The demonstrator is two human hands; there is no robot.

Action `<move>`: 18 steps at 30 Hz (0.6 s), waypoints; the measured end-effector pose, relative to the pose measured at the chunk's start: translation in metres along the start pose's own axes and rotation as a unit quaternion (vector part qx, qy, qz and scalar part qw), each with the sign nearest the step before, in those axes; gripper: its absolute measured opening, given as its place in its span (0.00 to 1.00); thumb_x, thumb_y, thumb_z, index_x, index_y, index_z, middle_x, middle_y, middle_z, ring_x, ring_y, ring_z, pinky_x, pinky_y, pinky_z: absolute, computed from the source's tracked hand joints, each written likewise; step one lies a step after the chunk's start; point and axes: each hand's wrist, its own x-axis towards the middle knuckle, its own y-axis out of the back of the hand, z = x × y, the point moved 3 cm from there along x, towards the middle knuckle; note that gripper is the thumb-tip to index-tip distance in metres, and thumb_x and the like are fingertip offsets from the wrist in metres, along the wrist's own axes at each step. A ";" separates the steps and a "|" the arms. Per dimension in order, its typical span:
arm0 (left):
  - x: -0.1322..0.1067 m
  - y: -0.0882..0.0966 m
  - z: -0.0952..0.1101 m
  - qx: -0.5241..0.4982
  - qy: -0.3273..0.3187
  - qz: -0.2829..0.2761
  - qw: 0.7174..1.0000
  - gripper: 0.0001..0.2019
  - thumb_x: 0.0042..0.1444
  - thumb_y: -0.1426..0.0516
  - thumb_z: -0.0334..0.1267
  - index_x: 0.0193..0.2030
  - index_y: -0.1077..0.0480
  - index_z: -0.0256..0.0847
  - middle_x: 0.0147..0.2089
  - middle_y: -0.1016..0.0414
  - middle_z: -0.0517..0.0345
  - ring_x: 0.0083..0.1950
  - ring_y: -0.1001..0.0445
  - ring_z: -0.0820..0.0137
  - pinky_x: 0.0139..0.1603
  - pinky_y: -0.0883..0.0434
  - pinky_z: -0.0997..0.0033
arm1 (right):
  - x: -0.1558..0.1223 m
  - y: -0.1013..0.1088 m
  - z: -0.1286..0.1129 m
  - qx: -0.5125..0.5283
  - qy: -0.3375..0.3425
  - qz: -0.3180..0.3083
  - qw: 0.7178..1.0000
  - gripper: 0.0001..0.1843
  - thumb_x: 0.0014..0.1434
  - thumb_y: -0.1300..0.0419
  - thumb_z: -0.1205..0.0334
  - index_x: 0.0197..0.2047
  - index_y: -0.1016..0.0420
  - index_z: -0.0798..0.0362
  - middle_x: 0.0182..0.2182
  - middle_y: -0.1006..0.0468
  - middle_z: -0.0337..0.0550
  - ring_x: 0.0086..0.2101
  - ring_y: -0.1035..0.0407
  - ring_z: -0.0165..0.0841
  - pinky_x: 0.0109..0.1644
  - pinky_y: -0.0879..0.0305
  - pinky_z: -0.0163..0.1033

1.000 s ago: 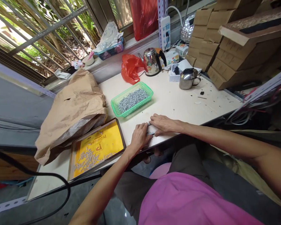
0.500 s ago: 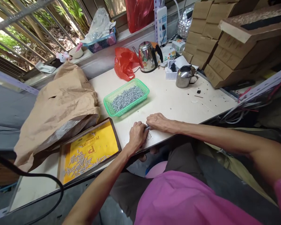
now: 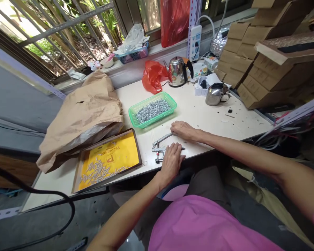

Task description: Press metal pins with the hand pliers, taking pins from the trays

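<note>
- Head view: the white table (image 3: 199, 115) runs across the middle of the frame, with the person's pink shirt (image 3: 199, 226) at the bottom.
- The right hand (image 3: 184, 130) lies just right of centre, open and relaxed. Its fingertips (image 3: 172, 124) are at the upper arm of a steel clamp (image 3: 157, 148), and we see no firm grip.
- The left hand (image 3: 170, 164) lies open over the clamp's lower arm, near the table's front edge. We cannot tell how hard it presses.
- The clamp lies flat at centre, its head pointing left, toward a yellow tray (image 3: 137, 148).
- Above it, a green basket (image 3: 157, 116) holds a heap of metal pins (image 3: 153, 111). Loose pins (image 3: 101, 170) lie in the tray at lower left, beside a brown paper bag (image 3: 81, 115).
- We judge the clamp most at risk: it lies near the front edge, so a careless drag could send it off. A knock could spill the basket's pins, and the sagging bag could slide over the tray.
- The left hand hides part of the clamp, so we cannot tell whether its jaws hold a pin. The pins are too small and crowded to count.
</note>
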 end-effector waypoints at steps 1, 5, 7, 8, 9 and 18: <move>-0.001 -0.003 0.003 -0.014 0.004 0.002 1.000 0.18 0.65 0.50 0.38 0.61 0.39 0.39 0.63 0.33 0.43 0.67 0.39 0.57 0.67 0.41 0.48 | 0.005 0.000 0.001 -0.010 -0.001 0.002 1.000 0.08 0.63 0.44 0.65 0.41 0.24 0.57 0.43 0.25 0.50 0.44 0.34 0.38 0.44 0.44 0.38; -0.002 -0.005 0.005 -0.054 0.020 0.014 0.998 0.18 0.65 0.49 0.39 0.60 0.38 0.39 0.62 0.32 0.45 0.67 0.39 0.56 0.67 0.43 0.45 | 0.020 0.006 -0.007 -0.033 -0.026 0.007 0.999 0.09 0.63 0.45 0.66 0.41 0.24 0.57 0.41 0.25 0.50 0.44 0.35 0.38 0.43 0.46 0.39; -0.002 -0.005 0.003 -0.076 0.017 0.019 0.997 0.18 0.64 0.49 0.38 0.60 0.38 0.38 0.62 0.33 0.44 0.67 0.39 0.55 0.67 0.44 0.44 | 0.022 0.008 -0.029 -0.036 0.012 0.010 0.999 0.10 0.63 0.46 0.66 0.43 0.23 0.56 0.41 0.25 0.50 0.43 0.36 0.38 0.42 0.47 0.39; -0.004 -0.005 0.002 -0.089 0.015 0.020 0.996 0.18 0.64 0.49 0.38 0.59 0.38 0.38 0.61 0.32 0.44 0.66 0.38 0.55 0.66 0.42 0.45 | 0.022 0.008 -0.045 -0.033 0.057 0.010 0.998 0.10 0.63 0.45 0.66 0.43 0.23 0.54 0.41 0.26 0.49 0.43 0.37 0.38 0.41 0.47 0.39; -0.005 -0.006 0.001 -0.102 0.014 0.019 0.995 0.18 0.64 0.49 0.38 0.59 0.37 0.39 0.60 0.31 0.44 0.65 0.37 0.55 0.65 0.41 0.45 | 0.021 0.008 -0.063 -0.027 0.112 0.008 0.993 0.10 0.63 0.44 0.64 0.43 0.23 0.52 0.40 0.26 0.48 0.43 0.38 0.38 0.40 0.47 0.39; -0.019 -0.026 -0.002 -0.096 0.015 -0.012 0.995 0.25 0.65 0.52 0.45 0.65 0.41 0.35 0.58 0.30 0.41 0.59 0.33 0.52 0.59 0.34 0.50 | 0.017 -0.034 -0.131 -0.036 0.291 -0.049 0.955 0.09 0.60 0.46 0.72 0.33 0.25 0.54 0.35 0.27 0.47 0.36 0.37 0.35 0.42 0.46 0.41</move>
